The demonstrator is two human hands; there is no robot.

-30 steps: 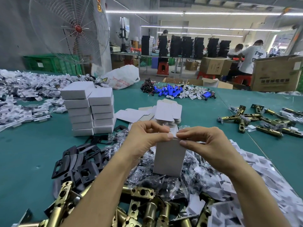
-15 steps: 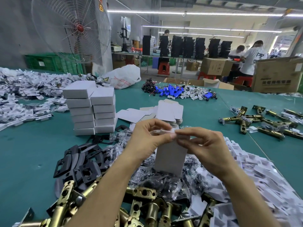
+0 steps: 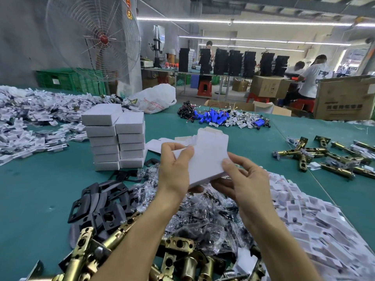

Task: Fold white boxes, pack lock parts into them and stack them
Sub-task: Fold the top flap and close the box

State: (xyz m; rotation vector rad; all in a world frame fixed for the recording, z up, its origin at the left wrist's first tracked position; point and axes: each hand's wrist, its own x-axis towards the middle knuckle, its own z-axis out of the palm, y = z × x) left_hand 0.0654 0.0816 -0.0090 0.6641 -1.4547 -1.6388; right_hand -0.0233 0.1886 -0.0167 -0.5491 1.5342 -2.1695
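- Two hands are holding one white box [image 3: 205, 159] in the air above the heap of parts on the tabletop [image 3: 30, 189], probably so its flaps can be worked free of the clutter.
- The left hand [image 3: 176, 169] is gripping the box's left edge, with the thumb lying on the upper face and the fingers curling beneath.
- The right hand [image 3: 248, 179] is pinching the near right corner, thumb on top and fingers tucking under the bottom.
- The box's far end is blending into the flat blanks [image 3: 158, 144] behind it, so whether it is closed cannot be told.
- Two stacks of closed boxes [image 3: 117, 138] are standing to the left, seemingly waiting for this one.
- Brass latches [image 3: 182, 256], black plates [image 3: 97, 203] and bagged small parts [image 3: 203, 216] are lying just below the hands, handy for packing.
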